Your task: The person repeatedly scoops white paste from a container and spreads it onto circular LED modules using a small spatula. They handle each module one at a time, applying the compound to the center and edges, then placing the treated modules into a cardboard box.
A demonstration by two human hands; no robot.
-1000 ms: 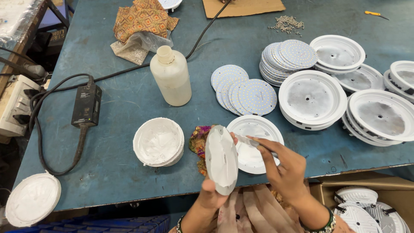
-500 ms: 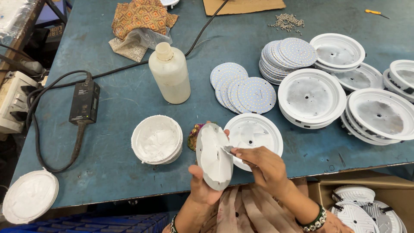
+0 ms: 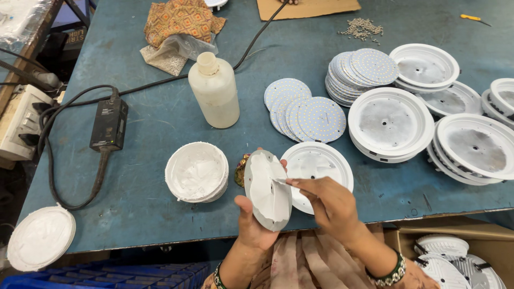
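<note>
White-pasted round disc (image 3: 267,190) is held on edge over the table's near edge by the left hand (image 3: 256,227), thumb and fingers pinching its rim. Looks thin, light, stiff; paste face smeary, so the rim is the safe hold. Right hand (image 3: 331,206) pinches a small spreader (image 3: 282,181), mostly hidden; disc's back unseen.

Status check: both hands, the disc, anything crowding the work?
Left hand holds round disc tilted on edge, white paste on its face. Right hand touches a thin tool to the paste. White housing right behind, paste tub beside; nothing blocking.
</note>
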